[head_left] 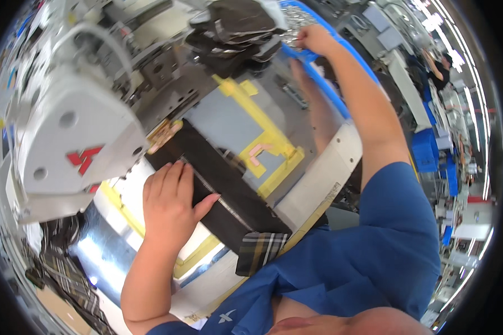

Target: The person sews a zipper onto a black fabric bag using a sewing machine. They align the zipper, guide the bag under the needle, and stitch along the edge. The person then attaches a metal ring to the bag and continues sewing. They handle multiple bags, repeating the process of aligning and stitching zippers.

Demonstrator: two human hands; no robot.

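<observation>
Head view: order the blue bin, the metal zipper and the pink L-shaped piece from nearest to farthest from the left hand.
1. Metal zipper: by the thumb of the left hand.
2. Pink L-shaped piece: farther right.
3. Blue bin: upper right.

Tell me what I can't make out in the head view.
Head view: whether the right hand has any of the small metal pieces in its grip; they are too tiny and blurred.
Head view: the dark cloth directly under the left hand; the hand covers it.
Head view: what lies behind the white machine head; its casing blocks it.
</observation>
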